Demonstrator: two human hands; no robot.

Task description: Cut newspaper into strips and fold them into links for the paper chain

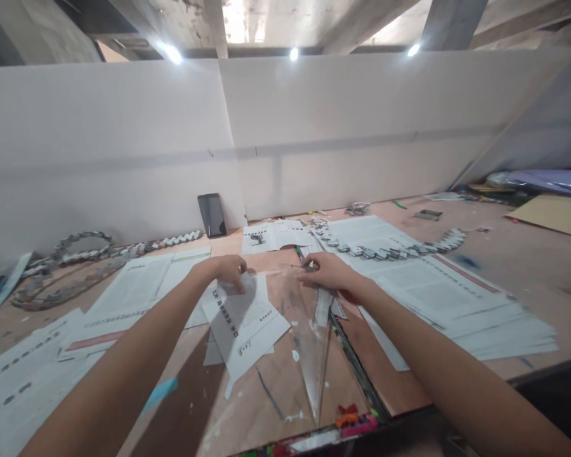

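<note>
My left hand point(229, 270) is over the top of a printed paper sheet point(248, 324), its fingers curled and its thumb pointing down at the sheet. What those fingers hold, if anything, is hidden. Across a short gap, my right hand point(329, 273) has thumb and forefinger brought together in a pinch; the thing in it is too small to make out. Just below the right hand lies a clear plastic triangle, like a set square point(314, 362), with its narrow tip toward the table's front edge. Small paper scraps point(295, 355) lie beside it.
A zigzag folded-paper chain point(385, 252) crosses a stack of printed sheets point(461, 304) at right. Another folded chain point(66, 295) is at left, near more sheets point(133, 285). A phone point(212, 216) leans on the white partition point(124, 127). A dark-edged gap point(356, 362) divides the tabletop.
</note>
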